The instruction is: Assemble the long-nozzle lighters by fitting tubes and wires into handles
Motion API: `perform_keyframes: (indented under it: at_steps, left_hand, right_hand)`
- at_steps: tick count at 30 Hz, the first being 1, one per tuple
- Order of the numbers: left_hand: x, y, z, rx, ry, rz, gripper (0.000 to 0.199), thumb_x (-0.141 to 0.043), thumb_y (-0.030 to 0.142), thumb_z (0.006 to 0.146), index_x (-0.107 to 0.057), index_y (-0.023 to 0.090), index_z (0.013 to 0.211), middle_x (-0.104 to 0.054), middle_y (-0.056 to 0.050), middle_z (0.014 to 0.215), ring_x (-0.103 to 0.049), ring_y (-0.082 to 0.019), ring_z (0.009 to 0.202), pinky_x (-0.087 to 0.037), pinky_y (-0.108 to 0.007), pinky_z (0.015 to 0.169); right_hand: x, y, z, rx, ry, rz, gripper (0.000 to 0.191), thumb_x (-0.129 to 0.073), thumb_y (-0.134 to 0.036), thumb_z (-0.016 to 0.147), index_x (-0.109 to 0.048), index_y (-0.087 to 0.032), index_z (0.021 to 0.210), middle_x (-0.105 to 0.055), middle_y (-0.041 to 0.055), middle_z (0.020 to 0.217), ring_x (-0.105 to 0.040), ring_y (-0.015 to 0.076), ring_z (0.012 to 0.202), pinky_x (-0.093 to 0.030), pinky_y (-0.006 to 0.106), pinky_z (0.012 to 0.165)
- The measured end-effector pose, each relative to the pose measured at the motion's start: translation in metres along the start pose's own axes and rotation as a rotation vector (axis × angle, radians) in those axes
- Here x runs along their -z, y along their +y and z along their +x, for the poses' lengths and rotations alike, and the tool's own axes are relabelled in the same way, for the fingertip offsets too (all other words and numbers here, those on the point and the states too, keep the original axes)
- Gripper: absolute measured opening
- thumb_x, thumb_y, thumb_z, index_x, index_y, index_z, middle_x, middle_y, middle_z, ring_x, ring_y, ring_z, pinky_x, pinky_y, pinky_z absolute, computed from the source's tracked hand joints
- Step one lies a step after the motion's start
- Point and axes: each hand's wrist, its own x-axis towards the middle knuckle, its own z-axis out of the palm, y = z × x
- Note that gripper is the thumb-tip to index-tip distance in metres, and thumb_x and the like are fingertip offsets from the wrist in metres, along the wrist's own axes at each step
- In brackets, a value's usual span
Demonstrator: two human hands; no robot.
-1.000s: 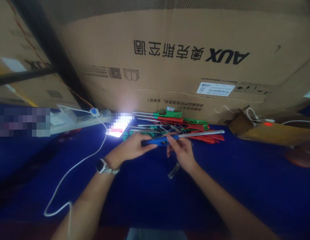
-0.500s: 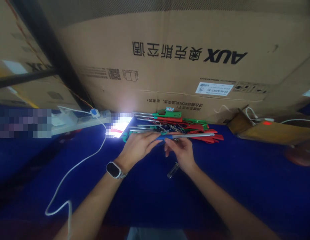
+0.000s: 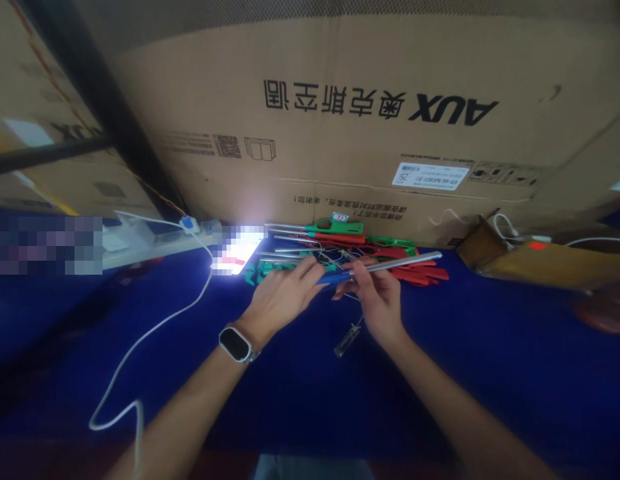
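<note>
A long-necked lighter with a blue handle [image 3: 334, 276] and a silver metal tube lies level between my hands. My left hand [image 3: 285, 288], with a watch on the wrist, is closed round the blue handle. The fingers of my right hand [image 3: 380, 293] pinch the lighter where handle and tube meet. Below them, a small clear part [image 3: 347, 340] hangs or lies by a thin wire; which of the two I cannot tell. Just behind my hands are a green lighter [image 3: 335, 228] and several red lighter parts [image 3: 420, 273], along with metal tubes and loose thin wires.
A large cardboard box [image 3: 340, 153] stands at the back. To the left, a glowing phone [image 3: 244, 250] lies near a white cable [image 3: 140, 340] that trails across the blue cloth [image 3: 310, 400]. An open cardboard container [image 3: 540, 267] with a white cable sits on the right.
My right hand has shifted right and now grips the lighter at the base of its tube. The tube's tip has tilted upward and moved right. My left hand stays on the handle.
</note>
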Motion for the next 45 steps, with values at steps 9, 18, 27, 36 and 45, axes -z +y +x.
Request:
perform_keyframes:
  at_steps: [9,18,27,36,45]
  left_hand:
    - [-0.002,0.004,0.000,0.054,0.055,0.055,0.020,-0.042,0.030,0.102,-0.059,0.019,0.103,-0.063,-0.009,0.112,-0.062,-0.017,0.063,-0.037,-0.030,0.047]
    - [-0.001,0.003,0.001,0.067,0.061,-0.056,0.040,-0.030,0.047,0.104,-0.058,0.018,0.104,-0.062,-0.011,0.111,-0.061,-0.018,0.063,-0.034,-0.030,0.047]
    - [-0.007,-0.008,-0.001,-0.028,0.171,-0.120,0.040,-0.035,0.047,0.105,-0.061,0.018,0.093,-0.068,-0.005,0.105,-0.062,-0.015,0.064,-0.034,-0.028,0.048]
    - [-0.005,-0.005,0.000,0.004,0.135,-0.265,0.040,-0.035,0.044,0.105,-0.062,0.017,0.092,-0.067,-0.005,0.101,-0.067,-0.016,0.077,-0.040,-0.025,0.052]
    - [-0.010,-0.003,0.001,0.132,-0.135,-0.733,0.034,-0.035,0.042,0.105,-0.057,0.018,0.097,-0.069,-0.002,0.082,-0.064,-0.012,0.056,-0.050,-0.024,0.054]
  right_hand:
    - [-0.005,-0.004,-0.007,0.051,0.016,-0.042,0.018,-0.059,-0.036,0.097,-0.063,-0.019,0.095,-0.068,-0.0021,0.065,-0.069,0.0149,0.058,-0.061,0.032,0.062]
    - [-0.006,-0.004,-0.003,-0.051,0.021,-0.051,0.028,-0.065,-0.047,0.091,-0.055,-0.022,0.089,-0.065,-0.0034,0.065,-0.069,0.0155,0.058,-0.062,0.034,0.062]
    - [-0.006,0.002,-0.003,-0.125,-0.021,0.076,0.028,-0.067,-0.047,0.089,-0.055,-0.022,0.089,-0.064,-0.0039,0.065,-0.068,0.0156,0.059,-0.061,0.033,0.060]
    - [-0.008,0.002,0.000,-0.082,-0.065,-0.092,0.023,-0.076,-0.041,0.081,-0.066,-0.022,0.089,-0.062,-0.0033,0.066,-0.060,0.0125,0.055,-0.056,0.030,0.056]
    - [-0.005,0.015,0.003,-0.176,-0.021,-0.098,0.031,-0.080,-0.046,0.075,-0.064,-0.020,0.082,-0.059,-0.0050,0.056,-0.053,0.0111,0.046,-0.048,0.027,0.046]
